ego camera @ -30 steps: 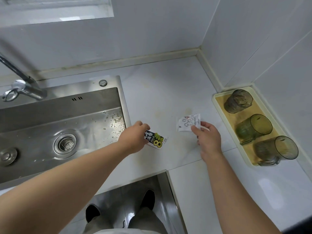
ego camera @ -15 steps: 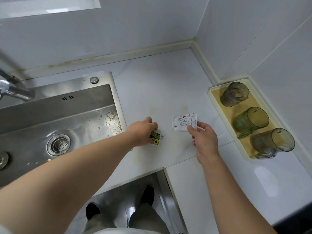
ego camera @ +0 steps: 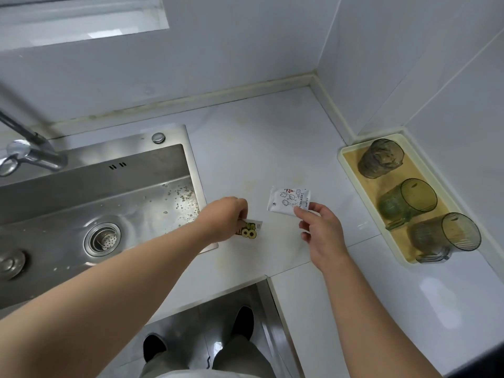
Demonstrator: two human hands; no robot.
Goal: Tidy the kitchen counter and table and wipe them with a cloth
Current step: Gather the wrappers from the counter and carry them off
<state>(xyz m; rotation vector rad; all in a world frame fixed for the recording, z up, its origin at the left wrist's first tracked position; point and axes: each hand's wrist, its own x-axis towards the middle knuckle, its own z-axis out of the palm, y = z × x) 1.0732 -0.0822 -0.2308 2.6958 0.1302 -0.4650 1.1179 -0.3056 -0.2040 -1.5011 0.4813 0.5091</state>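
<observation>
On the white counter my left hand pinches a small black, yellow and white packet just right of the sink's corner. Most of that packet is hidden under my fingers. My right hand pinches the near right corner of a white sachet printed with small drawings. The sachet lies flat or barely lifted; I cannot tell which. No cloth is in view.
A steel sink with crumbs near its right wall and a tap fills the left. A cream tray by the right wall holds three tinted cups lying on their sides. My shoes stand below the counter's inner corner.
My left hand has closed over the black-and-yellow packet, hiding more of it. My right hand keeps its pinch on the white sachet. The camera has shifted slightly.
</observation>
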